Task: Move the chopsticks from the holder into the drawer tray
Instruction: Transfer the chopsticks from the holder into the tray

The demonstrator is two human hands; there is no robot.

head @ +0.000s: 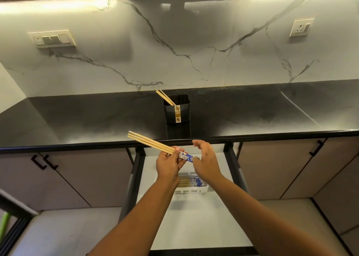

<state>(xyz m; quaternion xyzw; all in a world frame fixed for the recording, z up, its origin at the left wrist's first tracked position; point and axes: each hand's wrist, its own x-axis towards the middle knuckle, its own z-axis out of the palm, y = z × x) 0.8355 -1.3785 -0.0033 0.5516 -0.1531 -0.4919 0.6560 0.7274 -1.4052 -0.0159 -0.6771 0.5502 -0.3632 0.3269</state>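
My left hand (168, 164) grips three wooden chopsticks with blue-and-white patterned ends (153, 144), held slanted above the open drawer. My right hand (206, 159) hovers just right of their patterned ends, fingers apart, holding nothing. Below both hands, a white tray (202, 188) in the drawer holds several similar chopsticks lying flat. On the black countertop stands a dark holder (184, 108) with two chopsticks (165, 97) leaning out of it to the upper left.
The open drawer (194, 226) has a white floor and dark side rails. Closed cabinet doors with black handles flank it. The black countertop edge (272, 136) runs just above my hands. A marble backsplash carries switch plates and a socket.
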